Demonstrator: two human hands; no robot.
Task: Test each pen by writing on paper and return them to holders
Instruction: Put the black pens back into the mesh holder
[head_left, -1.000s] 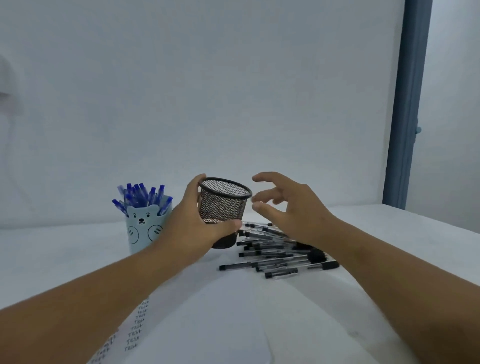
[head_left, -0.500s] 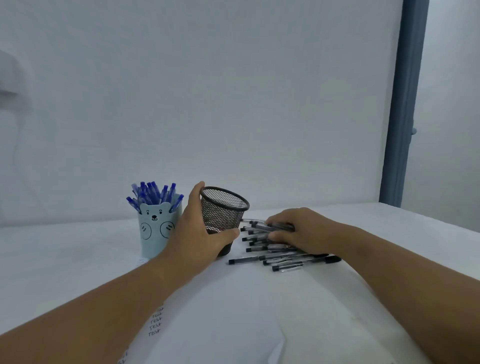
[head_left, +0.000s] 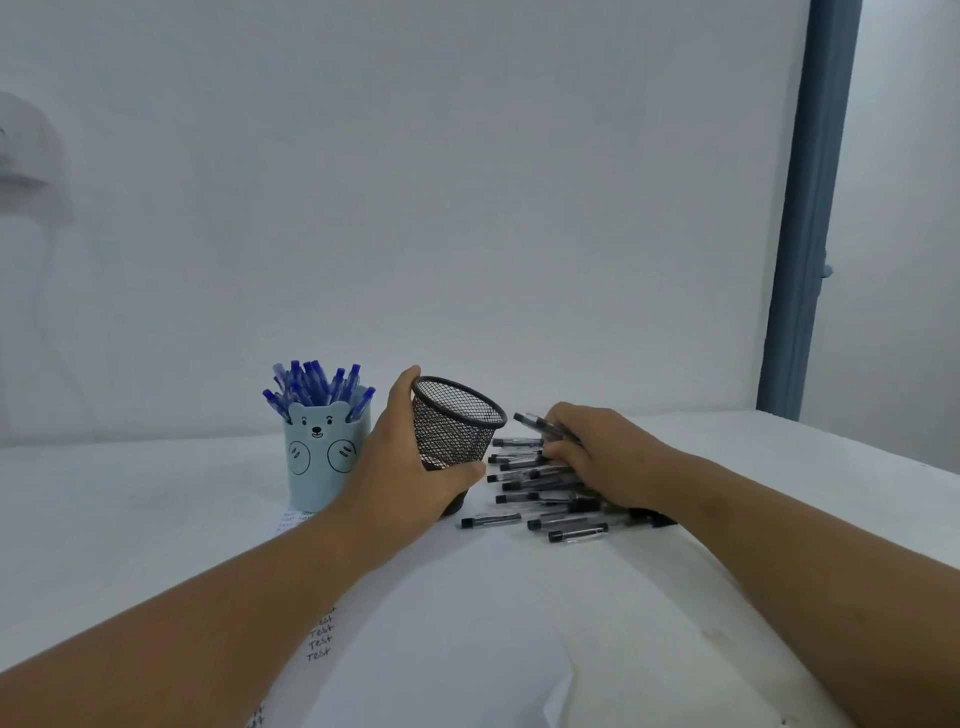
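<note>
White table (head_left: 156, 493): left hand (head_left: 400, 467) grips mesh holder (head_left: 454, 423), right hand (head_left: 597, 452) gathers pens (head_left: 540, 475)

— What stands behind the work area?
— A plain pale wall (head_left: 467, 208), filling most of the view.
— And at the right?
— A tall blue-grey door frame (head_left: 810, 218), upright, with a small fitting on its right edge.
— Anything at the far left?
— A pale, blurred object (head_left: 21, 156) against the wall; I cannot tell what.
— Below?
— A white table (head_left: 130, 493).

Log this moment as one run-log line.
left hand: holds tilted mesh holder | right hand: gathering black pens | blue pens: in bear cup
</note>
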